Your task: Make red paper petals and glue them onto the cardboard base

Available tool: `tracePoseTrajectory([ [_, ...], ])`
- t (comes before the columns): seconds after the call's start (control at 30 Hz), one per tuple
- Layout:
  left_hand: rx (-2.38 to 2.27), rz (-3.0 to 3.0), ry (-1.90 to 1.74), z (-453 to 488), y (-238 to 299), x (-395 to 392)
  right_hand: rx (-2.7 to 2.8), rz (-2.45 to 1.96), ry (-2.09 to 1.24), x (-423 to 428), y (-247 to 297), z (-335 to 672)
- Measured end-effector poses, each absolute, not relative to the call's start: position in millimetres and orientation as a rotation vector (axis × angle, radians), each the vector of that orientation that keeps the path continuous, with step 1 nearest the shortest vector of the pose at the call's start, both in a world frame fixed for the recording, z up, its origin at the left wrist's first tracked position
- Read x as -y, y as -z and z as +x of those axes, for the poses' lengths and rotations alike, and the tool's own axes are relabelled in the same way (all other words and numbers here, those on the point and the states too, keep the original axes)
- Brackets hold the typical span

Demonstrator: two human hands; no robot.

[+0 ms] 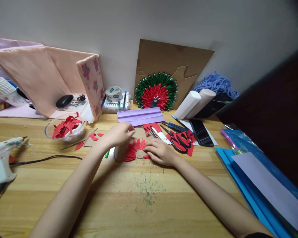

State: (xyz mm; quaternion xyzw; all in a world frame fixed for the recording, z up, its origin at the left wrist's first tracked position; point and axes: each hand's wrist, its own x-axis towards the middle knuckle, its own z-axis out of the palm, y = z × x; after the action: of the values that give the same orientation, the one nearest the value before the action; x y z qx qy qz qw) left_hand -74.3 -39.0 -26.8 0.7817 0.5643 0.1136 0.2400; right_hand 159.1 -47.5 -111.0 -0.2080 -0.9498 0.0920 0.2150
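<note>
A cardboard piece lies on the table in front of me, with red paper petals fanned out in a half circle on it. My right hand rests at its right side, fingers curled and pressed on the petals there. Above the back left of the cardboard hovers my left hand, its thumb and fingers drawn together. Anything small between them is hidden from me. Several loose red petals lie left of that hand, on and beside a small cardboard scrap.
A glue gun stands at left, its cord crossing the table. Behind it is a bowl of red scraps. Black scissors, red paper and a phone lie right. A finished green-red peacock leans on cardboard behind purple paper.
</note>
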Motion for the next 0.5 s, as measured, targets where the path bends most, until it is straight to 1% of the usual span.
tracePoseTrajectory([
  [0.5,-1.476,2.142,-0.199,-66.8,44.1,36.7,2.645,-0.592,-0.322,49.7,109.7,159.1],
])
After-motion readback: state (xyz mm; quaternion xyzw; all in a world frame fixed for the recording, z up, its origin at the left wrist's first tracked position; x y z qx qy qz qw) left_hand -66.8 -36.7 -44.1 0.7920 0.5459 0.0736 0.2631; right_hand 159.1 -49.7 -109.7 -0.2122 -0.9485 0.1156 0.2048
